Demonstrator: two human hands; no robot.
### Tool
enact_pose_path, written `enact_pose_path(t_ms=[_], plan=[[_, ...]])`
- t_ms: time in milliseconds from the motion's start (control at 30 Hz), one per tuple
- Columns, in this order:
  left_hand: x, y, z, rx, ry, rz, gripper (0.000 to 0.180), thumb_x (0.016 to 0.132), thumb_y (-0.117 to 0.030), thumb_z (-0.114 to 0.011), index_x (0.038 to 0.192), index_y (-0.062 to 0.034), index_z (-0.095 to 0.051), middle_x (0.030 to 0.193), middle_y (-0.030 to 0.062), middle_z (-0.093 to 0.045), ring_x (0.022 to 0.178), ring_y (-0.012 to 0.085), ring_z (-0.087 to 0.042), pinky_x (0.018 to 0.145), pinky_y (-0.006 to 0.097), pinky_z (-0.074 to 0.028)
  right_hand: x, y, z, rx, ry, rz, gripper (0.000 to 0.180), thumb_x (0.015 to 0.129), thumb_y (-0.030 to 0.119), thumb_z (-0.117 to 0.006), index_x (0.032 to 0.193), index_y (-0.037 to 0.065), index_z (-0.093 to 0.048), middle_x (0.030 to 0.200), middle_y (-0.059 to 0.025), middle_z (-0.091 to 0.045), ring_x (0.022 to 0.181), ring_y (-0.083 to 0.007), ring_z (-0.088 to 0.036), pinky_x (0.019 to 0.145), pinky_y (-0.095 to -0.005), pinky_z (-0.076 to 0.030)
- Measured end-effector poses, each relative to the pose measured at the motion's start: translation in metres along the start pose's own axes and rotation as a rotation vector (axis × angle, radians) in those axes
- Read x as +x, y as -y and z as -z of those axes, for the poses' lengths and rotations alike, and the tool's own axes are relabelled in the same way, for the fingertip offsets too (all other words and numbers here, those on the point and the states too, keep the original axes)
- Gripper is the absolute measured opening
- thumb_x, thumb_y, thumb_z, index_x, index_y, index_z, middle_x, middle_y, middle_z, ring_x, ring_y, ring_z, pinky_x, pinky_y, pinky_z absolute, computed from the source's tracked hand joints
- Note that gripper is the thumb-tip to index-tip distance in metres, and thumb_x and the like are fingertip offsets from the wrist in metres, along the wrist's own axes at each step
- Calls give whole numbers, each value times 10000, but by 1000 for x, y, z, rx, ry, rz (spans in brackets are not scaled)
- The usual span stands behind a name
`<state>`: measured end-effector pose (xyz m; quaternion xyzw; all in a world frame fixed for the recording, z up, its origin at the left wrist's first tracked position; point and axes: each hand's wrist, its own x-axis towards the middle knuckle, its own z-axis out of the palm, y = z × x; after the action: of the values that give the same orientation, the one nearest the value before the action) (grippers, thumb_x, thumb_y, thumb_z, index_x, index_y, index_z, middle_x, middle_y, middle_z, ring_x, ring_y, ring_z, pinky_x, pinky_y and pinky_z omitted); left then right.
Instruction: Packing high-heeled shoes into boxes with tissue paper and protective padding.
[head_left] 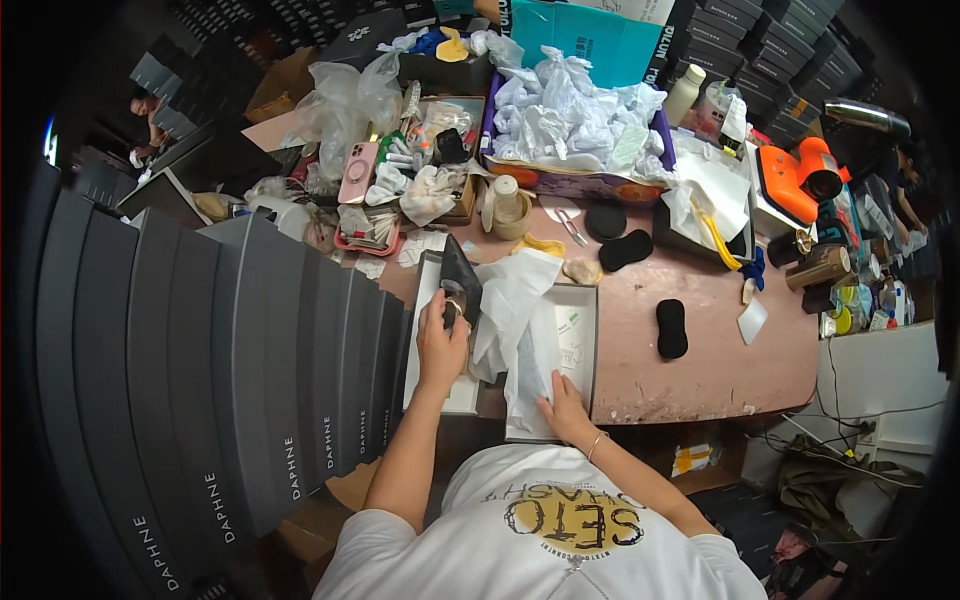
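Note:
My left hand (443, 345) grips a black pointed shoe (459, 270), its toe tilted up and away from me. Beneath it lies one white-lined half of a grey shoebox (412, 372). The other half, a shoebox tray (596, 335), lies to its right. White tissue paper (530, 350) spills between the two and covers part of the right one. At the near end of that tray, my right hand (567, 410) pinches the paper's edge. A printed white slip (570, 340) shows inside the tray.
Tall stacks of dark shoeboxes (240, 350) crowd the left side. Behind the work spot stands a purple box of crumpled paper (580, 125). Black oval pads (672, 328) lie on the pinkish table (740, 370). An orange machine (790, 185) sits at the back right.

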<state>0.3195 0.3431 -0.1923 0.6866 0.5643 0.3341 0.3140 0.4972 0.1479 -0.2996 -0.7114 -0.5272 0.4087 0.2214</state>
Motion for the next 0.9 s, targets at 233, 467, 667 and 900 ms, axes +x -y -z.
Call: enact_pose_path(t_ms=[233, 467, 667, 900], plan=[[15, 50, -37, 404, 111, -72, 557, 692, -171, -707, 1197, -22, -527, 1087, 169, -598, 1023, 374, -541, 880, 451, -434, -8, 35, 46, 14, -3, 139, 804, 828, 311, -678, 1398, -57, -247, 1391, -358, -277, 1310, -462, -284, 1097, -441, -254], [4, -18, 61, -1090, 193, 427, 254, 798, -61, -667, 1041, -43, -595, 922, 22, -639, 828, 119, -609, 777, 270, -485, -12, 69, 79, 332, -121, 174, 653, 878, 181, -635, 1422, 47, -299, 1389, -237, -362, 1261, -316, -418, 1021, -395, -376], [-25, -76, 46, -1325, 208, 618, 261, 814, -114, -653, 1060, -59, -586, 897, 7, -622, 851, 121, -588, 809, 283, -465, -24, 137, 109, 1063, 198, 236, 788, 870, 158, -657, 1486, 125, -167, 1420, -162, -327, 1210, -228, -457, 966, -358, -433], [-47, -93, 8, -1208, 256, 568, 251, 799, -20, -675, 1024, -62, -571, 890, -23, -602, 804, 67, -560, 762, 231, -455, -38, 143, 110, 1100, 197, 45, 513, 944, 205, -561, 1383, 10, -381, 1109, -35, -570, 890, -88, -509, 809, -256, -440]])
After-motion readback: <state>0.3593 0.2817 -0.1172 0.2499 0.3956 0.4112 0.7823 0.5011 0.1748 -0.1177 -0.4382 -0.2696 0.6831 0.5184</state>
